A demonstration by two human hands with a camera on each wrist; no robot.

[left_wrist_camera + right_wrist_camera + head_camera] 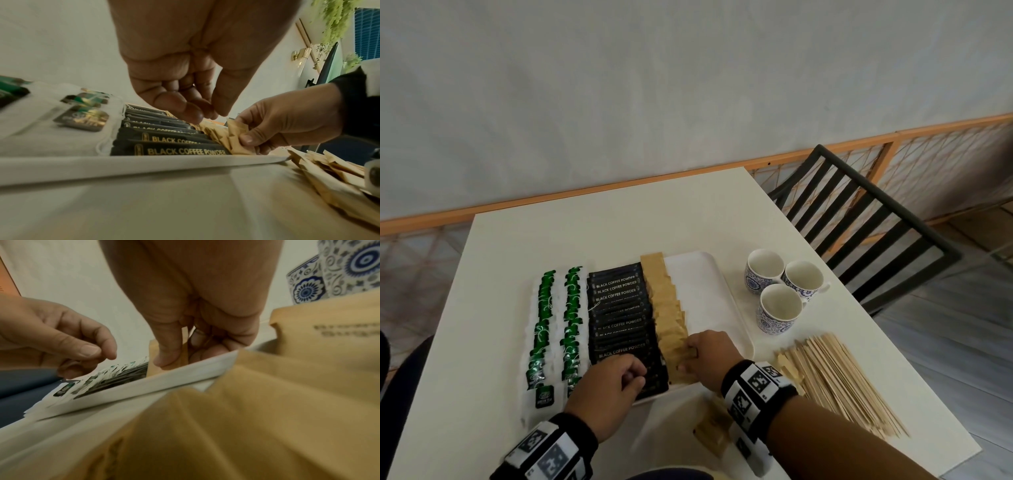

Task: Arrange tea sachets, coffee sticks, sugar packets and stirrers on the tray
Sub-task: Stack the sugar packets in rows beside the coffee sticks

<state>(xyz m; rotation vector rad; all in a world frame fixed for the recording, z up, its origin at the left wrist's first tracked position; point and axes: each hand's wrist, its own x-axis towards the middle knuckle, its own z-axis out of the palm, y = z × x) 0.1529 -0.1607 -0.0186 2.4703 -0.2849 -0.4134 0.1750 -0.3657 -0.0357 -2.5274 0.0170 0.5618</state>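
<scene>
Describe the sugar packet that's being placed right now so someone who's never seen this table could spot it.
Start at the white tray in the middle of the table. Follow the brown row of sugar packets, right of the black coffee sticks, to its near end. The packet is the one pinched in the right hand, not lying free like the rest.
</scene>
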